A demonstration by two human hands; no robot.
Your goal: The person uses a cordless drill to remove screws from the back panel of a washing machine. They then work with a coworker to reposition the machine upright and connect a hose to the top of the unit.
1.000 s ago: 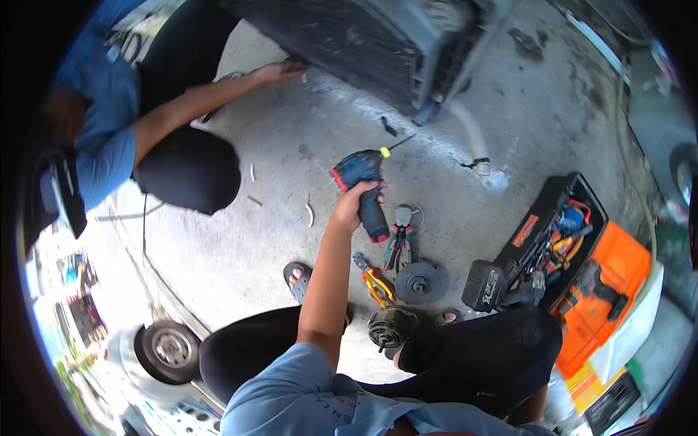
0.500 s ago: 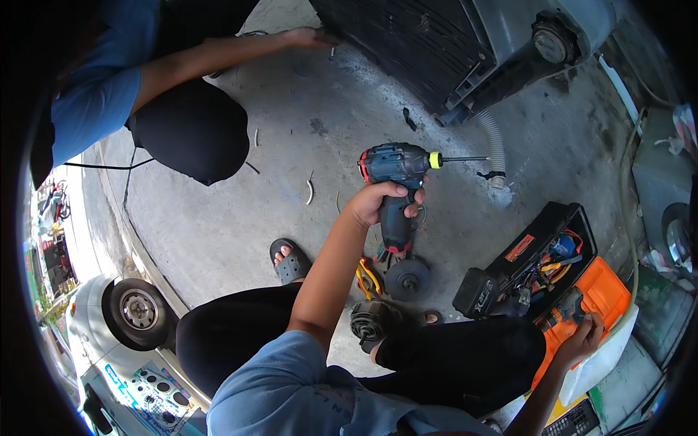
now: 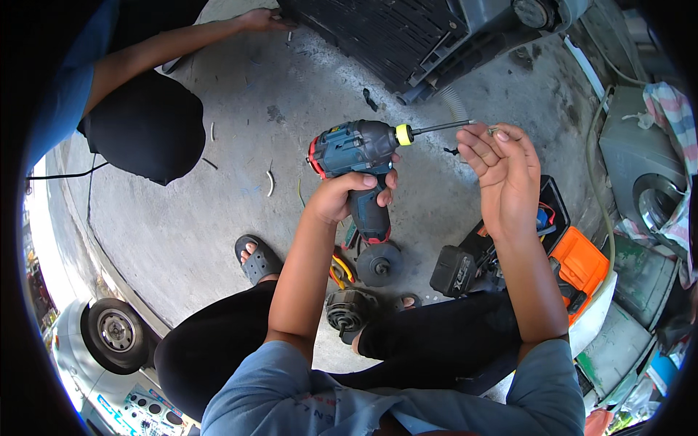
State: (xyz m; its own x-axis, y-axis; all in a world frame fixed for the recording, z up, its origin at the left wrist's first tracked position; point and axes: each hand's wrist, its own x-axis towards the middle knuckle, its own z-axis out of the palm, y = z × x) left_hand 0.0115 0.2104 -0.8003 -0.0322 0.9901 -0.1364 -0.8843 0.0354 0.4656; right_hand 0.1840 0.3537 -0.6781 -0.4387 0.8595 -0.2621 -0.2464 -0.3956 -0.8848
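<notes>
"Where is the power driver (image 3: 356,149)?"

"Mid-scene, above the concrete floor (image 3: 189,240), its long bit (image 3: 440,127) pointing right. The left hand (image 3: 338,192) is wrapped around its grip."

"And the right hand (image 3: 502,163)?"

"Raised beside the bit's tip, thumb and forefinger pinching what looks like a small metal piece (image 3: 493,131), other fingers loosely out. I can't tell whether the tip touches them."

"How would you handle that?"

"I'd leave the driver unpowered with fingertips so close, hold it level, and line the piece up squarely with the bit, never slanted."

"Anything around to mind?"

"Nearer lie a dark round disc (image 3: 379,264), yellow-handled pliers (image 3: 343,269) and a motor-like part (image 3: 347,311). To the right is a toolbox (image 3: 556,211) with an orange lid (image 3: 582,265). On the far side, a co-worker's hand (image 3: 263,19) is beside a dark casing (image 3: 378,36); I'd point the bit away from it."
</notes>
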